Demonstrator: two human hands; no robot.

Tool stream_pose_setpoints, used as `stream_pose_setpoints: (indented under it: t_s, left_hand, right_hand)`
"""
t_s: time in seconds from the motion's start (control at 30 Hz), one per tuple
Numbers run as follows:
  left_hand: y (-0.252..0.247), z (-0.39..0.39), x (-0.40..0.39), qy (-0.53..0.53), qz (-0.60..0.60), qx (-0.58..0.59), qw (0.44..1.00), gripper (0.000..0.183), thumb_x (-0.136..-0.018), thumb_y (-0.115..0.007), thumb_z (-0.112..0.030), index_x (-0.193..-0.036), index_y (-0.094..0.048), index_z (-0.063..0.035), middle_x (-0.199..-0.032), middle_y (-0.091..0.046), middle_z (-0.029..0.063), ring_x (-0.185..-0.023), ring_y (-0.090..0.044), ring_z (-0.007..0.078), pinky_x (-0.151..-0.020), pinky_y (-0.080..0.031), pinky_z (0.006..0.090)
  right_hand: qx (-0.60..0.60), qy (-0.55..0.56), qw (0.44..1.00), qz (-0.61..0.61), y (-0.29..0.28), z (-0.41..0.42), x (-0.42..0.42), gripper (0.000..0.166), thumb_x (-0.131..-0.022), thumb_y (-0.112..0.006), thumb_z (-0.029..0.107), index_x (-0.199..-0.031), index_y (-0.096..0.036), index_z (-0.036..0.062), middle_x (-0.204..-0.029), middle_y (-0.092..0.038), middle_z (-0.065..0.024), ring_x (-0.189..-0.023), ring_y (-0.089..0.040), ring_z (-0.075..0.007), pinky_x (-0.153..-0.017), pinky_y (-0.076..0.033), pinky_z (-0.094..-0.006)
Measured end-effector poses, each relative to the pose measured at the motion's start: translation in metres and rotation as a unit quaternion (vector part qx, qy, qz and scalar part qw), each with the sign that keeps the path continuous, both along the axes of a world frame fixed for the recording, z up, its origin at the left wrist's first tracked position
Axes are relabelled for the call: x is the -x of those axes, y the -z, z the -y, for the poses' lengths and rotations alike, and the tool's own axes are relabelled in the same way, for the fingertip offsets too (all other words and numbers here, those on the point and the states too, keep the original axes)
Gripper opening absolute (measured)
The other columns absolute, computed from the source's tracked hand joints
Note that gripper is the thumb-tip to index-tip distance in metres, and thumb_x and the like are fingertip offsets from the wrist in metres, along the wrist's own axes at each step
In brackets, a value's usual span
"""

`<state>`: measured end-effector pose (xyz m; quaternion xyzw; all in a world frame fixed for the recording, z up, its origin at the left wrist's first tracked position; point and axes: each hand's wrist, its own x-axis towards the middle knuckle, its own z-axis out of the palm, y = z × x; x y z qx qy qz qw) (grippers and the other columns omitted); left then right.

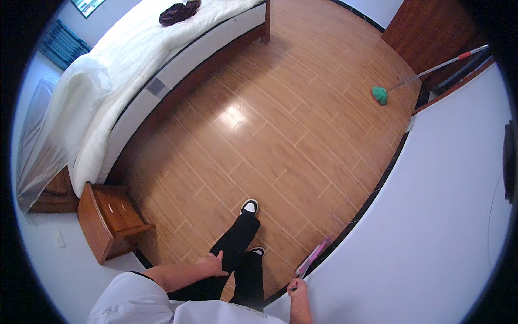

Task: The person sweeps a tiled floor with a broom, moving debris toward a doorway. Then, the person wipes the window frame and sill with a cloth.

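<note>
My right hand (297, 286) is closed around the handle of a broom with a pink head (313, 256). The broom head lies low along the dark baseboard at the foot of the white wall, on my right. Its bristles look blurred. My left hand (212, 265) holds nothing; it hangs in front of my thigh with thumb and fingers apart. Below my hands, wood-look floor tiles (279, 158) spread out under my black-and-white shoes (249, 206).
A bed with a white cover (133, 73) runs along the left, plastic sheeting (60, 133) draped over its near end. Beside it stands a wooden nightstand (113, 220). A green mop (380, 96) with a metal pole leans near the brown door (433, 36). Dark cloth (178, 14) lies on the bed.
</note>
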<state>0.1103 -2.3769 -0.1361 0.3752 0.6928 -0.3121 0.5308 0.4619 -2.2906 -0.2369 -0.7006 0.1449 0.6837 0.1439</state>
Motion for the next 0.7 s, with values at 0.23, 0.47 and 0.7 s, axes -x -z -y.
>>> stream_pose_setpoints:
  t_s: [0.23, 0.47, 0.7]
  left_hand:
    - [0.016, -0.076, 0.054, 0.051, 0.016, -0.009, 0.999, 0.102, -0.066, -0.064, -0.061, -0.138, -0.02, -0.0049, -0.117, -0.052, 0.0215, -0.108, -0.053, 0.0333, -0.086, -0.046, 0.0402]
    - [0.013, -0.115, 0.086, 0.037, 0.031, 0.03, 0.998, 0.102, -0.065, -0.064, -0.063, -0.138, -0.022, -0.0051, -0.119, -0.051, 0.0216, -0.106, -0.054, 0.0309, -0.087, -0.046, 0.039]
    - [0.031, -0.125, 0.106, 0.006, 0.056, 0.033, 0.998, 0.102, -0.063, -0.064, -0.063, -0.137, -0.024, -0.0054, -0.119, -0.052, 0.0209, -0.107, -0.054, 0.0305, -0.089, -0.045, 0.0387]
  right_hand:
    - [0.118, 0.256, 0.959, -0.01, 0.112, -0.068, -0.011, 0.014, -0.063, -0.05, 0.0, -0.062, -0.041, 0.011, -0.051, -0.043, -0.0001, -0.042, -0.046, -0.0122, -0.035, -0.041, -0.023]
    - [-0.045, 0.14, 0.989, -0.009, 0.062, -0.269, 0.1, 0.018, -0.071, -0.05, 0.007, -0.058, -0.04, 0.0119, -0.046, -0.039, 0.0014, -0.039, -0.041, -0.0123, -0.038, -0.039, -0.0272]
    - [-0.145, -0.174, 0.97, 0.085, 0.09, -0.302, 0.142, 0.019, -0.079, -0.05, 0.011, -0.062, -0.042, 0.0138, -0.051, -0.04, 0.001, -0.04, -0.039, -0.0119, -0.038, -0.034, -0.0284]
